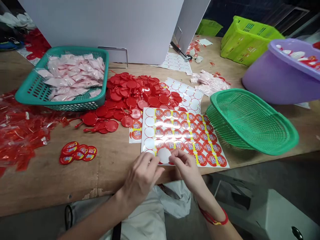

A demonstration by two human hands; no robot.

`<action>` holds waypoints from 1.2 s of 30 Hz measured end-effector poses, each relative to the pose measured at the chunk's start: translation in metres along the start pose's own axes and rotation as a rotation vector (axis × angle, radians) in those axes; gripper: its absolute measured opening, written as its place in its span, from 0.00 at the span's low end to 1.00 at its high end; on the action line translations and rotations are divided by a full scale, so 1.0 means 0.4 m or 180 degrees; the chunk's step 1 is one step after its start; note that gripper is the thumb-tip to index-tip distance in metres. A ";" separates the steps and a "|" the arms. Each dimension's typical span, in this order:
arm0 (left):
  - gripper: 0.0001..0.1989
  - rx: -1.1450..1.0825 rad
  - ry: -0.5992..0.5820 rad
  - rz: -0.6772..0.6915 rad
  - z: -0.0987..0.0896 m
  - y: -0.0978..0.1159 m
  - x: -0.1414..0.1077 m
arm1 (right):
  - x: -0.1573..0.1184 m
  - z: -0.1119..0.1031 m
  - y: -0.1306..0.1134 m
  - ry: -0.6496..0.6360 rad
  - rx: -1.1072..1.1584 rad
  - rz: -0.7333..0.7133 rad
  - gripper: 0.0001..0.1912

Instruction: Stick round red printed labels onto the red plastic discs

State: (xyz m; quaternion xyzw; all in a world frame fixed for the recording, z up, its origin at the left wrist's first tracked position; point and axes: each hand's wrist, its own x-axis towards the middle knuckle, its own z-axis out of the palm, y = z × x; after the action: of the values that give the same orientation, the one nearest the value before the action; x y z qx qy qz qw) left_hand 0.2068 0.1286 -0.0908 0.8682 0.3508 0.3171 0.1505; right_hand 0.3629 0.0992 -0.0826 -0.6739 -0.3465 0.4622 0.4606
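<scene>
A round sticker, its white side facing up, is held at its right edge between the thumb and fingertips of my right hand. My left hand is at the sticker's left edge, fingers bent and thumb apart from them; whether it touches the sticker I cannot tell. Under both hands lies a sheet of round red stickers with yellow strips, its left column showing blank white circles. Just behind it spreads a heap of red round plastic pieces with thin handles. Several red printed discs overlap on the table to the left.
A teal basket of small pink packets stands back left, beside red plastic wrappers. To the right are a green basket, a purple tub and a lime crate. A white panel stands behind; the table edge runs below my hands.
</scene>
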 end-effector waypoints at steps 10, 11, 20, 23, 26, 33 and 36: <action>0.06 -0.0730 0.0116 -0.0662 -0.019 0.005 0.026 | -0.011 0.004 0.006 0.0043 -0.0632 -0.1403 0.05; 0.05 -0.0820 -0.0004 -0.0776 -0.027 -0.004 0.029 | -0.006 0.003 0.004 0.0037 -0.0821 -0.1587 0.04; 0.13 0.1762 -0.0790 -0.0047 -0.071 -0.280 0.136 | 0.066 0.001 0.056 0.0244 -0.0552 -0.1381 0.15; 0.07 0.1876 -0.0962 0.0393 -0.081 -0.334 0.165 | 0.079 0.003 0.090 0.0170 -0.0588 -0.1199 0.20; 0.07 0.1875 -0.0988 0.0603 -0.099 -0.332 0.183 | 0.085 0.001 0.110 0.0171 -0.0465 -0.1152 0.20; 0.15 0.1240 0.0078 0.1216 -0.085 -0.191 0.194 | 0.079 0.022 0.078 0.0263 0.0400 -0.0980 0.18; 0.13 0.0060 0.0049 0.0118 -0.058 -0.147 0.191 | 0.072 0.025 0.058 0.0310 0.0621 -0.1000 0.16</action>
State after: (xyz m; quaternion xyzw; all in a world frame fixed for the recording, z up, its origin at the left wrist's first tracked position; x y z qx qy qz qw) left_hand 0.2037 0.2250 -0.0678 0.8734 0.3388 0.3232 0.1336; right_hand 0.3640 0.1203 -0.1147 -0.5852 -0.3783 0.3828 0.6066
